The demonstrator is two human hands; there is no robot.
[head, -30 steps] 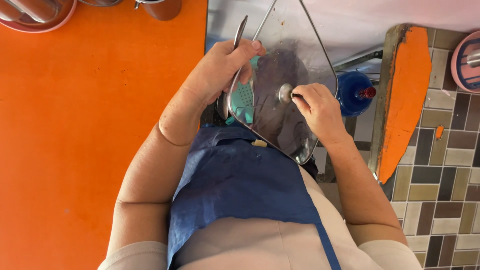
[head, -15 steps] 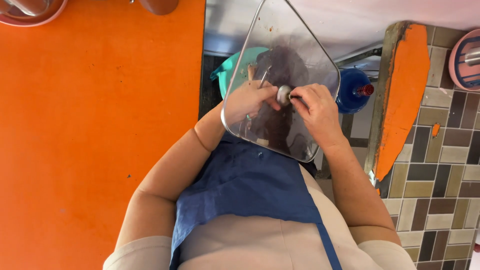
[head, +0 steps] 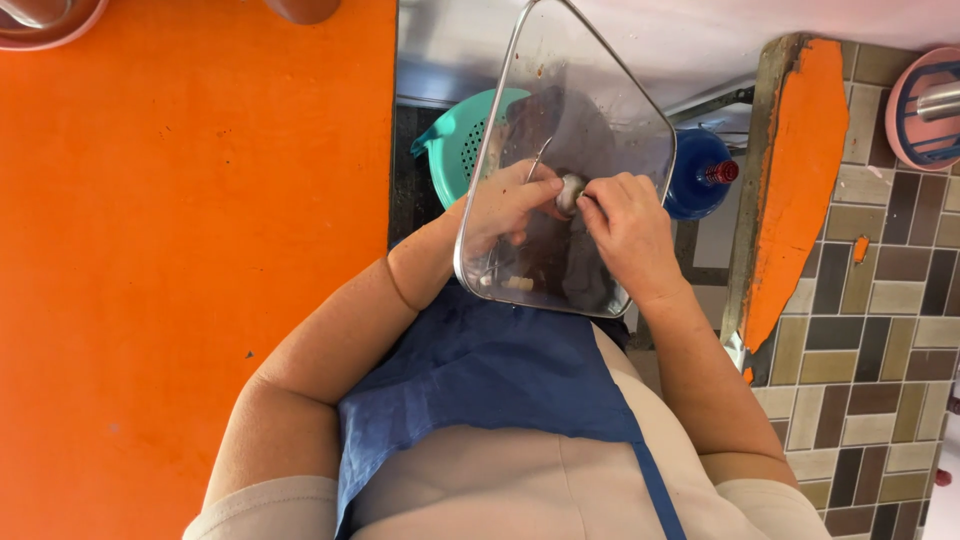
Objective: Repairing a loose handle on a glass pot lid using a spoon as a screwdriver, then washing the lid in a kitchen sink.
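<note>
I hold a square glass lid (head: 585, 90) with a metal rim, tilted in front of my chest. My right hand (head: 628, 232) is on its top side, fingers pinched on the small metal knob (head: 570, 190) at the centre. My left hand (head: 508, 208) is behind the glass and shows through it. Its fingertips press at the underside of the knob, and it grips a thin metal utensil (head: 540, 158). Dark smears and a few pale crumbs stick to the glass.
A teal colander (head: 450, 140) sits below the lid on the left, and a blue bottle (head: 695, 175) with a red cap on the right. There is an orange surface (head: 190, 250) to the left and an orange-topped board (head: 800, 180) to the right. Further right lie a tiled floor (head: 870, 330) and a pink dish (head: 925, 105).
My left hand has moved from the lid's upper left edge to behind the glass, up to the knob. The lid has tilted and shifted slightly right. The right hand stays on the knob.
</note>
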